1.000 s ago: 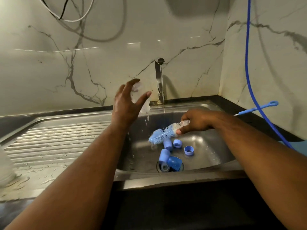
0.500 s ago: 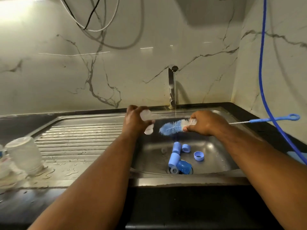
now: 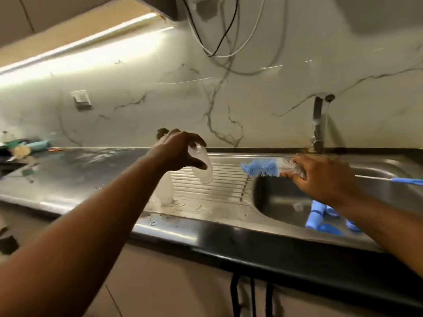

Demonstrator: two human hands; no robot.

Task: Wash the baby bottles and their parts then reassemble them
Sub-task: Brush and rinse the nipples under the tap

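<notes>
Blue caps and rings (image 3: 320, 217) lie in sink basin (image 3: 274, 195), 4 o'clock of view. Standing bottle (image 3: 165, 191), clear and blurred, sits on drainboard (image 3: 224, 186) just below left hand (image 3: 178, 152). Left hand grips held bottle (image 3: 202, 167), tilted, above ribs. Judgement: lower it at 3 o'clock of standing bottle, kept apart, lest one topple. Right hand (image 3: 320, 177) pinches brush (image 3: 261, 168) by bristle base, over basin rim. Tap (image 3: 318, 124) far, 1 o'clock.

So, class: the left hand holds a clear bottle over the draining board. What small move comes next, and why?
Probably set the clear bottle down on the draining board beside the standing bottle. The left hand holds it just above the ribs, and the right hand holds the brush at the sink.
</notes>
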